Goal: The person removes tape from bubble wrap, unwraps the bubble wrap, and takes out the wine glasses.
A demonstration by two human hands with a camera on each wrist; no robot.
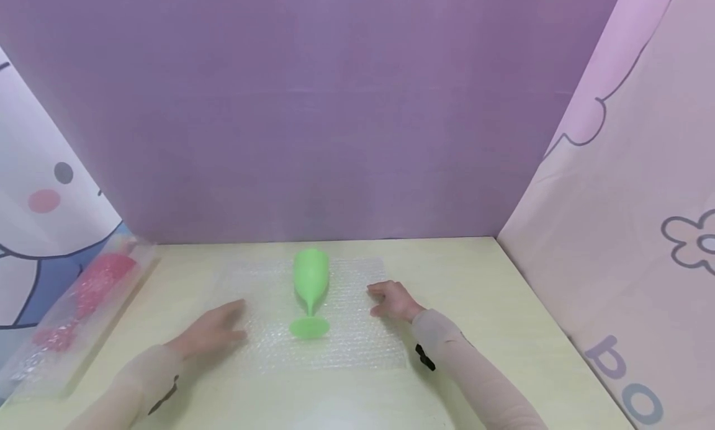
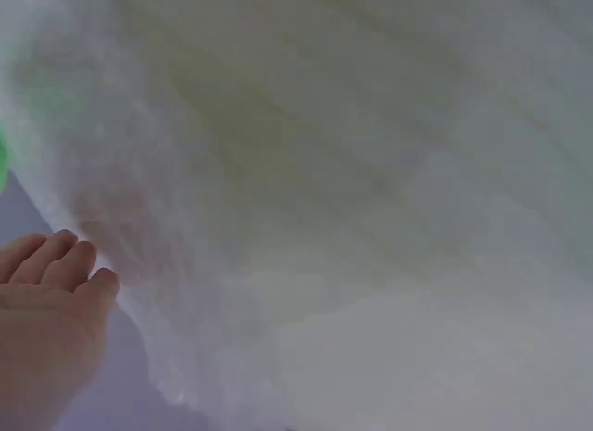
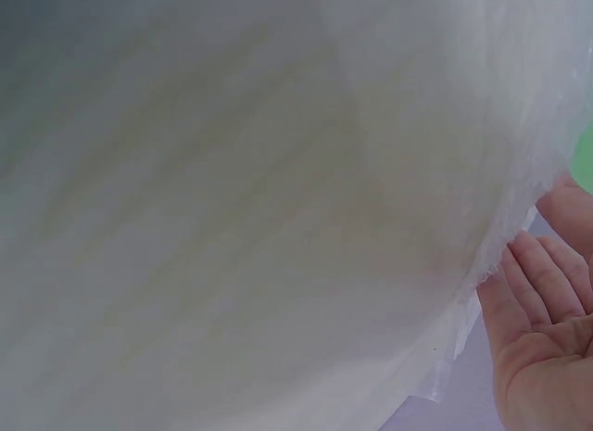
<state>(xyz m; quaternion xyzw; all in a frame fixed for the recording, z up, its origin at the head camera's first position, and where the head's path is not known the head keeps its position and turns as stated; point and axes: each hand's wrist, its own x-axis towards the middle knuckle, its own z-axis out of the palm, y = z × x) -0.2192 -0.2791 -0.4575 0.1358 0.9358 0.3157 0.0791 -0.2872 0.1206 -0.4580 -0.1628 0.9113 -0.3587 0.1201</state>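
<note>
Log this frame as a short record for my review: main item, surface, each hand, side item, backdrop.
Main item: light green stemmed goblet, lying on its side, foot toward the person
Surface: clear bubble wrap sheet on a pale wood-look table
Left hand: at sheet's left side
Right hand: at sheet's right side
Side item: red goblet-shaped object in bubble wrap, far left
Backdrop: plain purple panel

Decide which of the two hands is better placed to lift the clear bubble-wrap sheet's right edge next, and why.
Probably the right hand: it is at the sheet's right edge. The left hand is at the opposite side, with the green stemmed goblet lying between them.
</note>
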